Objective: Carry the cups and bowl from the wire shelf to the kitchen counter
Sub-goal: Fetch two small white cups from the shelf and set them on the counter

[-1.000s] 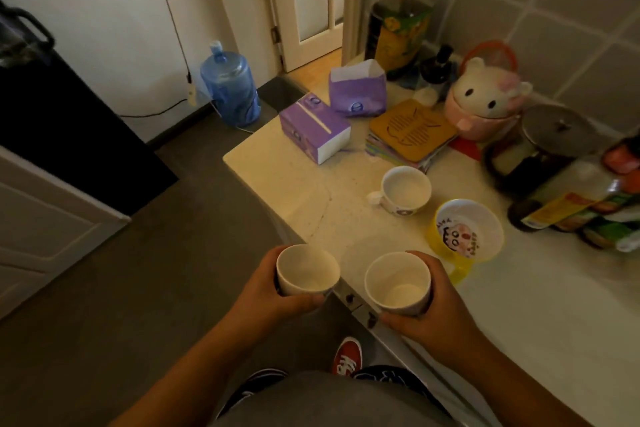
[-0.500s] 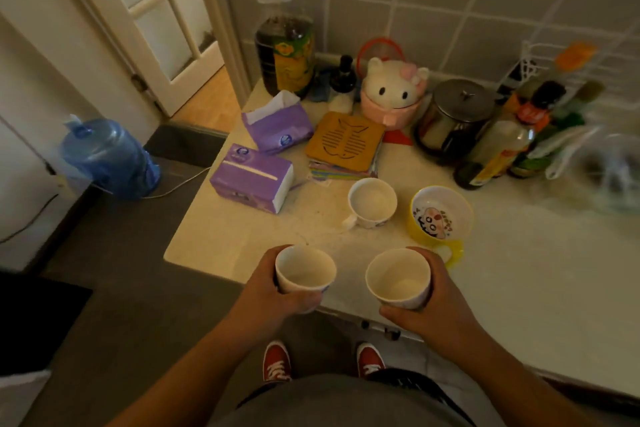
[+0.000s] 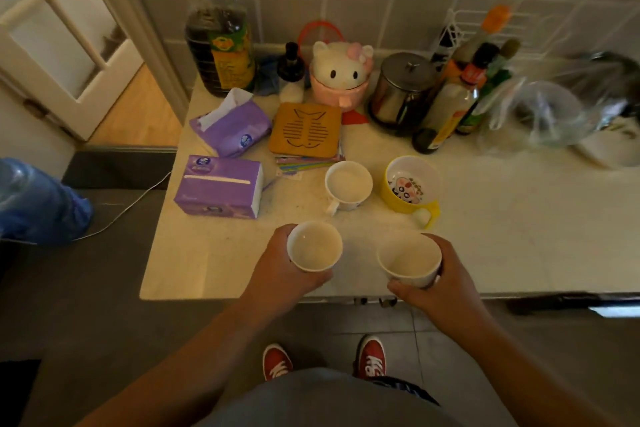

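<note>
- Lower centre-left: left hand (image 3: 277, 274), fingers wrapped round small white cup (image 3: 314, 246), upright, above counter (image 3: 207, 253) front edge.
- Centre: white mug (image 3: 348, 184) standing on counter.
- Lower centre-right: right hand (image 3: 446, 284) clamped on wider white cup (image 3: 409, 258), held upright.
- Right of mug, close beside: yellow bowl (image 3: 410, 184) on counter.

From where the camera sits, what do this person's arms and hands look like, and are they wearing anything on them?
Both forearms are bare: no sleeves reach into view, and no gloves, watch or bracelets show. The left hand and right hand show bare fingers, with no rings that I can make out.
</note>
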The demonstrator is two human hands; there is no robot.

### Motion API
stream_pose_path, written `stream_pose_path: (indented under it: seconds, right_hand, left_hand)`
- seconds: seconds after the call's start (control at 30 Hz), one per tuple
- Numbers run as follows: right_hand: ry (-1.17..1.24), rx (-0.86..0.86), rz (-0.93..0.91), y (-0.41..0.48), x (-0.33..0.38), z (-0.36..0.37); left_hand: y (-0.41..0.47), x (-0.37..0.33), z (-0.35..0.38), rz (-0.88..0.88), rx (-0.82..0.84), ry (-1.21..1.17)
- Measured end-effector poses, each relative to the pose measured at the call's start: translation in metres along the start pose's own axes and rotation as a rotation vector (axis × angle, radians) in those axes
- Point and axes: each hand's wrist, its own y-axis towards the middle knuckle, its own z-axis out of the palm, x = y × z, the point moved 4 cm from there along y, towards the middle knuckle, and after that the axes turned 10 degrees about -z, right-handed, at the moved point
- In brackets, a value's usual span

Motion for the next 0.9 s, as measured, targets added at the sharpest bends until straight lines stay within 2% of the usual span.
stream_pose_path:
  seconds: [0.37,0.9]
  right_hand:
    - [-0.078,0.008,0.069,-0.013,-0.022,-0.024]
    - [-0.04,-0.007,0.09,-0.012,-0.04,-0.046]
  left_hand:
    - [0.009,-0.004,0.053,0.021,-0.018,0.075]
    - [0.016,-0.008,0.074,0.064,-0.094,0.054]
